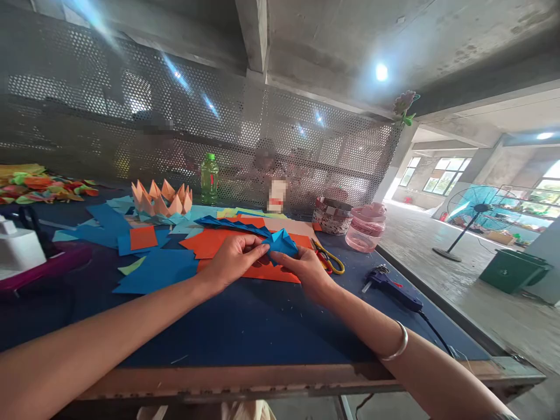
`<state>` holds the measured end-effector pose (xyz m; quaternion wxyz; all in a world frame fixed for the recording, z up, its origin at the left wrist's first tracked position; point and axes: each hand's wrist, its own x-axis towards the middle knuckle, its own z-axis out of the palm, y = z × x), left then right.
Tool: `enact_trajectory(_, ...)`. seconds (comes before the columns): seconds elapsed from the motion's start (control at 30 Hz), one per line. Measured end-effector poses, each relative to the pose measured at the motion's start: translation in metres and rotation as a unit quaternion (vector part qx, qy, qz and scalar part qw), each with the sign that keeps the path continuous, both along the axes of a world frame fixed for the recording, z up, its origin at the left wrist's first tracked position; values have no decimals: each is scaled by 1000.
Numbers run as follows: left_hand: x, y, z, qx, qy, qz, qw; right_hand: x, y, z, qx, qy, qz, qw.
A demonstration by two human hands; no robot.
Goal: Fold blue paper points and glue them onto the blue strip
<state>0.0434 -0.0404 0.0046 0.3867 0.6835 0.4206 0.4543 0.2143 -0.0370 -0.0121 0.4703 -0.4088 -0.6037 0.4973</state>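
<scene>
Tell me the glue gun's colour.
The glue gun is dark blue, clearest in the head view.

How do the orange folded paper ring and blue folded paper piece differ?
The orange folded paper ring is paler than the blue folded paper piece. The ring rests on the table; the piece sits between left hand and right hand. The ring looks larger than the piece. Both have folded points.

a blue hot glue gun [391,287], yellow-handled scissors [329,259], a pink plastic jar [366,227], a green bottle [209,179], a teal floor fan [476,207]

Scissors [328,258] lie between the folded paper [280,244] and glue gun [391,287].
</scene>
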Motion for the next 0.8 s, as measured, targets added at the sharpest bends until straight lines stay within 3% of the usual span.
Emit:
enact_trajectory(0.4, -2, 0, -2, -47, -20, -47, 998, 1, 1, -1, 16, 15, 11, 1000)
enact_trajectory(0.63, -4, 2, -2, -128, -56, -45, 989, 3, 2, -2, 25, 11, 53, 998)
enact_trajectory(0.8, -2, 2, -2, -130, -65, -38, 989, 4, 3, -3, 34, 0, 37, 999)
